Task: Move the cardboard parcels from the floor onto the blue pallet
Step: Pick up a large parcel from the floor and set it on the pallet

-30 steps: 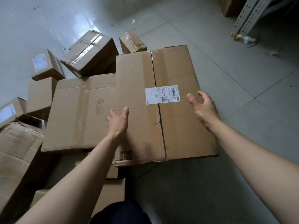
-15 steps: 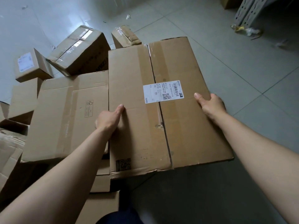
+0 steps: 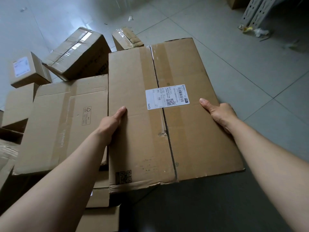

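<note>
Both hands are gripping 1 large cardboard parcel (image 3: 167, 114) by its long sides, so the step in hand looks like the pick-up, with the carry to the blue pallet not yet begun; no pallet is showing in this view. The left hand (image 3: 108, 124) is lying against the parcel's left edge, thumb resting on the top face and the other fingers wrapped out of sight down the side, so I cannot tell how they are spread. The right hand (image 3: 219, 114) is doing the same on the right edge, thumb on top just to the right of the white shipping label (image 3: 167, 96). The next move is probably calling for a level lift straight up and a turn toward wherever the pallet is standing. Just beyond the left fingers, a flat carton (image 3: 63, 121) is lying against the parcel's side and could drag. Farther past the fingertips, 2 taped boxes (image 3: 78, 52) are sitting tilted, and a small labelled box (image 3: 25, 69) is sitting farther left. The tiled floor (image 3: 250, 72) past the right hand is bare.
</note>
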A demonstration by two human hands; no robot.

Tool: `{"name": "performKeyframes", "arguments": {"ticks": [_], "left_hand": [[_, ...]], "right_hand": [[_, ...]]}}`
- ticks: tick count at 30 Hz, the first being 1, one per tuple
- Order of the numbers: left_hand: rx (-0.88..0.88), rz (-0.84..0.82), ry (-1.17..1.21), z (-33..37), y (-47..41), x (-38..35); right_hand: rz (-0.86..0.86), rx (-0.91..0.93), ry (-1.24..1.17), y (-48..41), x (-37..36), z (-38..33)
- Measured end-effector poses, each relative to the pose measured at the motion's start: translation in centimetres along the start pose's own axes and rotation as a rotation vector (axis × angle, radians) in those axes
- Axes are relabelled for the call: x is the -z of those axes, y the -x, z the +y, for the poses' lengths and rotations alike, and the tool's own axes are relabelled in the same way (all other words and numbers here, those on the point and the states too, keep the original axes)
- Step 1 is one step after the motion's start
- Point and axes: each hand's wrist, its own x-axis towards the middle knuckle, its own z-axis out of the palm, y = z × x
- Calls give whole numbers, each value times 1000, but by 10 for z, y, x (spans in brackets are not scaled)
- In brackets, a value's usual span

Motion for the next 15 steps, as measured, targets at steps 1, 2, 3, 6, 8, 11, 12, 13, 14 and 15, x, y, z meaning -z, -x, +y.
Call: {"name": "performKeyframes", "arguments": {"ticks": [1,2,3,6,8,11,12,13,14,15], "left_hand": [[35,-49,17,0,-1,2],[62,-92,23,0,-1,4],[75,-123,26,-1,-1,4],[72,-142,32,-3,-3,4],[71,-154,29,-4,-4,6],[81,-201,20,-6,-4,11],[82,-226,6,-7,-3,14],[84,-259,-8,-9,-3,16],[79,-282,-18,-10,-2,16],[67,-292,-23,-12,0,17]], "right_hand": [[2,1,4,0,0,0],[7,1,9,-1,0,1],[11,-2,15,0,0,0],[14,4,17,1,-1,0],[6,3,13,4,1,-2],[-1,-9,6,9,3,-3],[2,-10,-4,9,3,-1],[3,-16,-10,11,4,2],[6,-13,-18,12,4,4],[9,-19,-22,15,4,6]]}}
